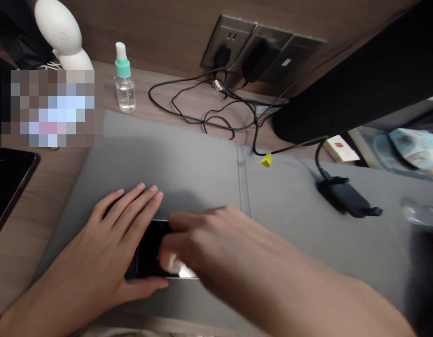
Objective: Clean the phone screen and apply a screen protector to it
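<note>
A black phone [150, 252] lies flat on the grey desk mat [188, 159] near the front edge. My left hand [107, 243] rests on its left end with the fingers stretched out flat and the thumb along its near side. My right hand [216, 248] is over the phone's right part, blurred by motion, with the fingers curled on a small white thing [172, 264] pressed to the screen. I cannot make out what the white thing is.
A second dark phone [9, 182] lies at the left on the wooden desk. A small spray bottle [124, 82] stands at the back. Black cables [216, 107] run from wall sockets [237, 42]. A black adapter [346, 196] lies right, under a dark monitor [360, 79].
</note>
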### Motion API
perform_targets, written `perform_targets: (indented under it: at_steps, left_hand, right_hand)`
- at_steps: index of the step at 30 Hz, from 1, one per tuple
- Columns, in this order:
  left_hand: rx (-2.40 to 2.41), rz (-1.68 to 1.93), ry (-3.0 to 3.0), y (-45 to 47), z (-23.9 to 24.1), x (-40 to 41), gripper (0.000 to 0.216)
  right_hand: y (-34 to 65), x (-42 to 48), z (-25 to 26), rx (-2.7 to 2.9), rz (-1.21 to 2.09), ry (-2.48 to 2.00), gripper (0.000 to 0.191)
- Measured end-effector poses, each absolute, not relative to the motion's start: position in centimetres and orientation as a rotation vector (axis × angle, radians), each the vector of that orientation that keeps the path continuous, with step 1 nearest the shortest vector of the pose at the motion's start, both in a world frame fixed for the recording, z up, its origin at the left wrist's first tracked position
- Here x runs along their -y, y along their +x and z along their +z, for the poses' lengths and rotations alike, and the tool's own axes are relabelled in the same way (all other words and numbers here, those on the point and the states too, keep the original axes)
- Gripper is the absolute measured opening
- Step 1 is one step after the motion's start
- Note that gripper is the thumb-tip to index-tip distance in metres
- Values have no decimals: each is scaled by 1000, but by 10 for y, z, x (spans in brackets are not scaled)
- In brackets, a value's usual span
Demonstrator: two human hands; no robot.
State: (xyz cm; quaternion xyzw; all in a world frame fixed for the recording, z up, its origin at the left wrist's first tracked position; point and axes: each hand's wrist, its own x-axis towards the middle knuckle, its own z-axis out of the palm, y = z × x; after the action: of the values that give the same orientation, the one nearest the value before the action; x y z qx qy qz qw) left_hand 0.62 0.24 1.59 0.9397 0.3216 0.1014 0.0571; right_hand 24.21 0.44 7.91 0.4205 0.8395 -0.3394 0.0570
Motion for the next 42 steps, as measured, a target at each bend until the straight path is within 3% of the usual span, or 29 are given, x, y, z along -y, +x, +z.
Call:
perform_targets:
  at_steps: [4,10,18,23,29,36,42]
  left_hand:
    - [-999,307,2858,5,16,-1,100]
    - [-1008,343,2866,5,14,0,99]
    - [-991,493,2877,5,8,-1,83]
    - [-987,549,2900,3,0,-2,76]
    - [-947,462,2984,-1,0,-5,84]
    - [-991,526,2965,1,6,-4,83]
    - [-990,548,2877,3,7,-4,62]
  right_hand:
    - [258,-10,75,-2546,-872,1496,25]
    - [230,-10,82,-2572,-1075,1259,28]
    - [277,-29,91,-2295,-1050,1566,41]
    - [254,-14,94,-2454,-866,1497,35]
    - [271,-28,89,-2401,-1045,1494,36]
    - [275,-38,96,-2479,-823,1467,31]
    - [271,-27,90,-2593,-972,1393,21]
